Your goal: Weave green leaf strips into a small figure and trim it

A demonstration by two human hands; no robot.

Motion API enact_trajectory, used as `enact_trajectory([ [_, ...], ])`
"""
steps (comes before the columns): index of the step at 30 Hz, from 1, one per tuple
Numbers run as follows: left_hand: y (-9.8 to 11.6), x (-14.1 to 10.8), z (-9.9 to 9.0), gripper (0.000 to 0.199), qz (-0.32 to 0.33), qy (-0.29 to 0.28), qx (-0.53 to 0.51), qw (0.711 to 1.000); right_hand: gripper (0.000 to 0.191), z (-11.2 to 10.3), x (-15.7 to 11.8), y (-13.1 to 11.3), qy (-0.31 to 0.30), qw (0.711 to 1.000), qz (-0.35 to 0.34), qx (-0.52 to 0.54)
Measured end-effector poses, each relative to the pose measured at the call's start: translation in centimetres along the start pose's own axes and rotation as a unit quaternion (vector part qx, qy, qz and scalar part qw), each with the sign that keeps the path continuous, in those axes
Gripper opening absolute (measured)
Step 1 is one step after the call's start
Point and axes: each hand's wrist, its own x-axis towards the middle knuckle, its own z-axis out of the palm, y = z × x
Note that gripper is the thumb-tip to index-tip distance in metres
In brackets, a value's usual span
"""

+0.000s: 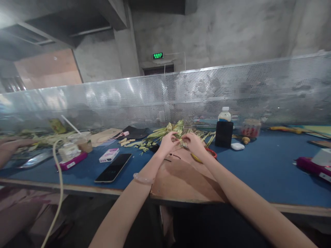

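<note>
Over a brown wooden board (pixel 186 182), my left hand (pixel 169 143) and my right hand (pixel 194 144) are close together with bent fingers. Their fingertips are pinched on something too small to make out. Pale green leaf strips (pixel 156 133) lie in a loose heap just behind both hands. Left of my left hand are small cut green pieces (pixel 144 146). Beneath my right forearm, a red and yellow curved object (pixel 212 153) is partly hidden. Short black bits (pixel 176 156) rest on the board.
Left on the blue table (pixel 248 172) are a phone (pixel 113 168), a small white-and-pink box (pixel 109 155), a tissue pack (pixel 71 160) and a drink cup (pixel 84 143). A black box (pixel 223 134), bottle (pixel 225 114) and white case (pixel 237 146) stand right. Another person's hand (pixel 12 144) is far left.
</note>
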Motion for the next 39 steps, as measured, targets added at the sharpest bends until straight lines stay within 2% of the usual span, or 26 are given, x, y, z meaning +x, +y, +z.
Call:
enact_trajectory([
  [5,-0.4,0.0,0.1,0.043,-0.002,-0.013,-0.005,1.0,0.022,0.1,-0.2,-0.2,-0.008,0.999,-0.021,-0.046],
  [9,-0.3,0.0,0.2,0.044,-0.023,-0.034,-0.061,0.997,0.02,0.0,-0.2,-0.2,0.005,0.999,-0.025,-0.038],
  [15,0.6,-0.1,0.0,0.046,-0.049,-0.078,-0.14,0.986,0.017,0.3,-0.1,0.7,0.035,0.997,0.038,0.059],
  [21,1.2,-0.2,-0.3,0.047,-0.065,-0.088,-0.144,0.983,0.016,1.0,0.0,1.5,0.039,0.992,0.077,0.091],
  [29,2.2,-0.4,-0.3,0.043,-0.061,-0.06,-0.142,0.986,0.018,1.4,0.0,1.5,0.065,0.989,0.094,0.093],
  [34,2.4,-0.4,0.0,0.046,-0.046,-0.032,-0.147,0.988,0.017,1.7,-0.1,1.3,0.101,0.982,0.124,0.105],
  [39,2.3,-0.4,0.4,0.044,-0.003,-0.013,-0.116,0.993,0.017,2.0,-0.1,1.2,0.134,0.969,0.165,0.125],
])
